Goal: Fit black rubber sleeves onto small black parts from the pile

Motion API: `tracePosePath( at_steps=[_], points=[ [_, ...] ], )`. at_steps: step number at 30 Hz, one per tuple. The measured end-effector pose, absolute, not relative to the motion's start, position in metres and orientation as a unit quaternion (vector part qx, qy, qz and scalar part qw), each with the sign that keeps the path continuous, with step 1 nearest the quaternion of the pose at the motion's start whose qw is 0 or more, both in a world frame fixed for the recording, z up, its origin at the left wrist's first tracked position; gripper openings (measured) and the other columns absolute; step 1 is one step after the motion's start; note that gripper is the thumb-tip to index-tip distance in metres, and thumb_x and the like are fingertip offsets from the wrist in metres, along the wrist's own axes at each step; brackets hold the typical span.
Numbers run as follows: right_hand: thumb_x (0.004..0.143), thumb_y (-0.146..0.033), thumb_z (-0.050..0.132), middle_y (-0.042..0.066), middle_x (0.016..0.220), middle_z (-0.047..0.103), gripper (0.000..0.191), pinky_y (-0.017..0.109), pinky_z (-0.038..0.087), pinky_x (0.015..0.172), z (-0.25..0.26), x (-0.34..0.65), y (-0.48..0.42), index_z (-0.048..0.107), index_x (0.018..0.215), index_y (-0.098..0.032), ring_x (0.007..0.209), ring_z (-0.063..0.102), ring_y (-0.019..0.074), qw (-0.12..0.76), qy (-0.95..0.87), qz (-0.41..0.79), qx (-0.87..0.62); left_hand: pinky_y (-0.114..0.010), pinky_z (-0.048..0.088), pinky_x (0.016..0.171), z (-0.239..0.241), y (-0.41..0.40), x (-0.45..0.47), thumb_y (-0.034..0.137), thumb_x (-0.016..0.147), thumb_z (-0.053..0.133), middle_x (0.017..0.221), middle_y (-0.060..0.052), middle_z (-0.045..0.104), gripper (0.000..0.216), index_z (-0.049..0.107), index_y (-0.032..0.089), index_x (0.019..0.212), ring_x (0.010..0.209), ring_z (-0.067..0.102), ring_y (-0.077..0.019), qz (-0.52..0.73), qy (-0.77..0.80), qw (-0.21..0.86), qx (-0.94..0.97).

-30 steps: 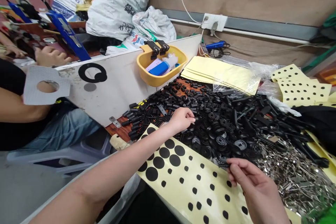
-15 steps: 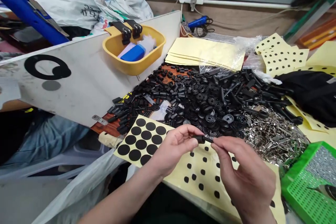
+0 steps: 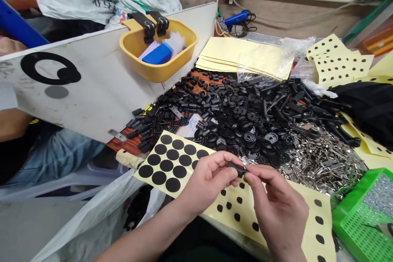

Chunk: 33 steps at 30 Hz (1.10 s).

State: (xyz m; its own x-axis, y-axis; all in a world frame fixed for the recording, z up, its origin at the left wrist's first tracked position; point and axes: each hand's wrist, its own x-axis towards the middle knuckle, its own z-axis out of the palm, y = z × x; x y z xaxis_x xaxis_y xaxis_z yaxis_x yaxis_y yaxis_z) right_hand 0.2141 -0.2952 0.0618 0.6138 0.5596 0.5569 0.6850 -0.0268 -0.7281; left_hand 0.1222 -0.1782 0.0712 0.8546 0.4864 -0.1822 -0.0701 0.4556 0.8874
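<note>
My left hand (image 3: 211, 178) is closed, holding a short black plastic cylinder (image 3: 236, 168) between thumb and fingers. From the right, the pinched fingertips of my right hand (image 3: 273, 200) meet the cylinder's end. They grip a thin dark ridged piece, now almost wholly hidden at that end. Beneath both hands lies a yellow sheet (image 3: 245, 235) with small black dots. A second sheet (image 3: 181, 153), bearing large black round pads, lies by my left hand. Just beyond my fingers is a heap of black plastic wheels (image 3: 245, 125).
Small black cylinders (image 3: 211, 106) spread to the left of the wheels. Metal parts (image 3: 322, 155) are heaped at right, near a green basket (image 3: 353, 221). A yellow bin (image 3: 159, 73) hangs on the white partition (image 3: 101, 98). Behind it, another person's arm (image 3: 12, 125) shows.
The thin ridged piece showed between my hands before; now my right fingertips are right against the cylinder's end and it hardly shows. The view has shifted slightly.
</note>
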Motion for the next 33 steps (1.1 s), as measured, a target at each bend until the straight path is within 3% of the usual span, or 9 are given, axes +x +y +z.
tracePosePath(
  at_steps=[5, 11, 14, 17, 20, 23, 26, 30, 33],
  points=[
    [0.086, -0.012, 0.063, 0.000, 0.076, 0.071, 0.010, 0.019, 0.055, 0.066, 0.059, 0.207, -0.294, 0.067, 0.085, -0.021, 0.069, 0.068, 0.0113, 0.573, -0.396, -0.039, -0.717, -0.023, 0.051, 0.067, 0.075, -0.186, 0.121, 0.016, 0.081, 0.060, 0.078, -0.003, 0.067, 0.009, 0.066, 0.016, 0.088, 0.072, 0.062, -0.0131, 0.219, 0.215, 0.779, 0.546],
    [0.086, -0.026, 0.065, -0.003, 0.057, 0.061, 0.012, 0.017, 0.048, 0.045, 0.069, 0.202, -0.291, 0.066, 0.076, -0.019, 0.048, 0.056, 0.0089, 0.650, -0.290, 0.151, -0.686, -0.024, 0.052, 0.066, 0.074, -0.190, 0.120, 0.011, 0.086, 0.052, 0.068, 0.000, 0.065, 0.013, 0.063, 0.015, 0.090, 0.065, 0.064, -0.0126, 0.326, 0.139, 0.645, 0.677],
    [0.088, -0.020, 0.064, -0.001, 0.067, 0.065, 0.005, 0.018, 0.051, 0.052, 0.066, 0.200, -0.293, 0.066, 0.083, -0.020, 0.057, 0.062, 0.0104, 0.627, -0.326, 0.087, -0.702, -0.023, 0.051, 0.068, 0.075, -0.188, 0.118, 0.010, 0.085, 0.052, 0.072, -0.002, 0.067, 0.013, 0.065, 0.014, 0.089, 0.067, 0.063, -0.0125, 0.330, 0.137, 0.625, 0.695],
    [0.086, -0.010, 0.062, 0.000, 0.078, 0.068, 0.011, 0.019, 0.054, 0.065, 0.061, 0.197, -0.296, 0.063, 0.087, -0.021, 0.071, 0.067, 0.0117, 0.571, -0.391, -0.059, -0.720, -0.021, 0.051, 0.064, 0.078, -0.187, 0.116, 0.011, 0.084, 0.054, 0.078, -0.004, 0.068, 0.012, 0.064, 0.014, 0.088, 0.070, 0.062, -0.0125, 0.283, 0.166, 0.681, 0.655],
    [0.084, -0.006, 0.063, 0.000, 0.076, 0.068, 0.015, 0.017, 0.053, 0.065, 0.063, 0.196, -0.297, 0.063, 0.086, -0.021, 0.069, 0.067, 0.0105, 0.545, -0.418, -0.115, -0.718, -0.020, 0.051, 0.063, 0.081, -0.186, 0.115, 0.010, 0.082, 0.054, 0.077, -0.003, 0.067, 0.012, 0.064, 0.014, 0.087, 0.070, 0.062, -0.0125, 0.254, 0.173, 0.711, 0.633],
    [0.087, -0.017, 0.064, 0.000, 0.069, 0.066, 0.006, 0.017, 0.051, 0.052, 0.069, 0.199, -0.297, 0.065, 0.082, -0.020, 0.058, 0.064, 0.0109, 0.609, -0.360, 0.039, -0.706, -0.021, 0.051, 0.066, 0.081, -0.185, 0.115, 0.008, 0.082, 0.053, 0.076, -0.003, 0.068, 0.014, 0.064, 0.013, 0.087, 0.070, 0.063, -0.0127, 0.277, 0.138, 0.673, 0.672],
    [0.088, -0.027, 0.065, -0.002, 0.058, 0.060, 0.013, 0.017, 0.048, 0.045, 0.069, 0.202, -0.298, 0.066, 0.078, -0.019, 0.048, 0.056, 0.0093, 0.646, -0.290, 0.179, -0.683, -0.021, 0.051, 0.071, 0.080, -0.185, 0.115, 0.004, 0.082, 0.051, 0.073, -0.003, 0.068, 0.016, 0.065, 0.012, 0.088, 0.070, 0.063, -0.0122, 0.308, 0.100, 0.627, 0.709],
    [0.086, -0.019, 0.067, 0.002, 0.078, 0.068, 0.002, 0.018, 0.053, 0.060, 0.057, 0.199, -0.301, 0.066, 0.084, -0.020, 0.069, 0.066, 0.0119, 0.616, -0.330, 0.041, -0.714, -0.021, 0.049, 0.065, 0.081, -0.186, 0.116, 0.007, 0.081, 0.054, 0.077, -0.004, 0.069, 0.014, 0.065, 0.012, 0.087, 0.070, 0.063, -0.0124, 0.281, 0.138, 0.672, 0.671],
    [0.083, -0.011, 0.068, 0.002, 0.082, 0.069, 0.010, 0.017, 0.053, 0.067, 0.052, 0.194, -0.301, 0.068, 0.085, -0.020, 0.077, 0.067, 0.0116, 0.592, -0.361, -0.069, -0.717, -0.020, 0.047, 0.063, 0.083, -0.186, 0.115, 0.008, 0.078, 0.057, 0.075, -0.003, 0.066, 0.011, 0.065, 0.013, 0.084, 0.068, 0.060, -0.0112, 0.227, 0.175, 0.749, 0.597]
  ],
)
